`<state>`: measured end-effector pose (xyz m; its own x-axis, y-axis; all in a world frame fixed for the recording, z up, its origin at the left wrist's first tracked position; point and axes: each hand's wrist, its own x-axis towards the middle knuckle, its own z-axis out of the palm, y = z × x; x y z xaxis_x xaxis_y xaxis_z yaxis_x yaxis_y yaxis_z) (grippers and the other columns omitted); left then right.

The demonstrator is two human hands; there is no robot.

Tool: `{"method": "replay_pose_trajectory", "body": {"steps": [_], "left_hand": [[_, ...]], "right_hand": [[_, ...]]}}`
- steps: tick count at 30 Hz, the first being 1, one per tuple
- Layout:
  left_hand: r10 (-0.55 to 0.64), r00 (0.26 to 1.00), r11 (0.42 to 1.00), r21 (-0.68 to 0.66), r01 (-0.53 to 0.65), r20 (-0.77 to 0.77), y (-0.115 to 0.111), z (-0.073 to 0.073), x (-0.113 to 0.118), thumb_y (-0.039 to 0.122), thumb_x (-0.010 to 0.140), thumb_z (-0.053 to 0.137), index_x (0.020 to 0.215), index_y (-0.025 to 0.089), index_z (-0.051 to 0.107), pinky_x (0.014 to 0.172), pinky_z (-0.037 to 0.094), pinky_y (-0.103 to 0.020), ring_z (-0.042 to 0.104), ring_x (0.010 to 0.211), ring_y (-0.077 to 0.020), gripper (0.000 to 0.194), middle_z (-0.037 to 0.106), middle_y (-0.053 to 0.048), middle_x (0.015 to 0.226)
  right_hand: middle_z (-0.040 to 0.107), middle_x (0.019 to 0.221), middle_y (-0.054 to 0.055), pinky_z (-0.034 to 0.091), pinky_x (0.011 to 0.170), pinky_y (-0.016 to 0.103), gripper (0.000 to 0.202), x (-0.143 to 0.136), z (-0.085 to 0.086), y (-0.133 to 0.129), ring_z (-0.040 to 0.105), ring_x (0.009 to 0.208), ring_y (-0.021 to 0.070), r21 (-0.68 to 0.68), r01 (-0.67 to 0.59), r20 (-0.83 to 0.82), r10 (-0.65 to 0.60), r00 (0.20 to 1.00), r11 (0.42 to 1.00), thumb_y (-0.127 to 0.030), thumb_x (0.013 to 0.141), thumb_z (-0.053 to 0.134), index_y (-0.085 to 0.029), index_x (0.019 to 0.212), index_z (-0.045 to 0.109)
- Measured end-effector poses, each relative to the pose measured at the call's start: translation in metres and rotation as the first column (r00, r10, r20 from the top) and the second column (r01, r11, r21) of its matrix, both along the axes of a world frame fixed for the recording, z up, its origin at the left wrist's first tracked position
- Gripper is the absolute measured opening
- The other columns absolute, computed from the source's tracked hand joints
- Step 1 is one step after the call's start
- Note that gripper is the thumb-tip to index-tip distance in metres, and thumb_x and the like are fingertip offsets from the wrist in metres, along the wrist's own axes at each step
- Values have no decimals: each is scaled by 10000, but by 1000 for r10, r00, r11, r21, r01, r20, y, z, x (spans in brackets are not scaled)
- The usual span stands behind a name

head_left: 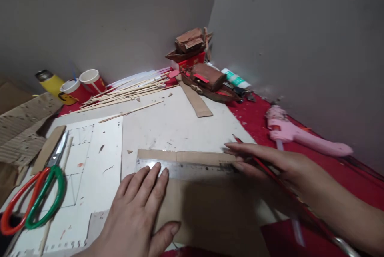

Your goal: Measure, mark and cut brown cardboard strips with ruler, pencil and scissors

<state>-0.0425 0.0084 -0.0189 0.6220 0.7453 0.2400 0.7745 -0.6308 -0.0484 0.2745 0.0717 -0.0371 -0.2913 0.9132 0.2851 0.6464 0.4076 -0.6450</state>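
My left hand (136,205) lies flat with its fingers stretched out, the fingertips pressing on a clear ruler (192,171). Beneath the ruler is a piece of brown cardboard (216,217), and a strip of it shows beyond the ruler's far edge. A slim red pencil (277,181) is held in my right hand (279,165), its tip pointing up and away past the fingers. That hand is by the ruler's right end; whether it touches the ruler I cannot tell.
Scissors (49,193) lie on a drawn-on white sheet (105,149) at left. Thin wooden sticks (129,93) lie behind, near paper cups (90,77) and a yellow bottle (49,83). Model boats (210,79) stand at the back. A pink glue gun (306,137) rests on red cloth at right.
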Motion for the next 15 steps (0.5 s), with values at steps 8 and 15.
{"method": "replay_pose_trajectory", "body": {"steps": [8,15], "left_hand": [[-82,992,989,113,92,-91,1,-3,-1,574,900,506,1550,66,314,1013,417,-467,476,1320,-362,847,593,-148,1412],[-121,984,983,122,137,-130,-2,-2,1,612,891,508,1509,32,380,1011,376,-447,513,1258,-360,858,645,-176,1333]], "right_hand": [[777,1028,85,626,739,301,249,-3,14,0,764,868,231,11,-76,51,75,996,997,-204,939,507,-219,1134,662],[749,1102,117,595,820,292,308,2,8,-5,739,964,227,-37,-89,104,92,990,995,-173,947,499,-168,1214,652]]}}
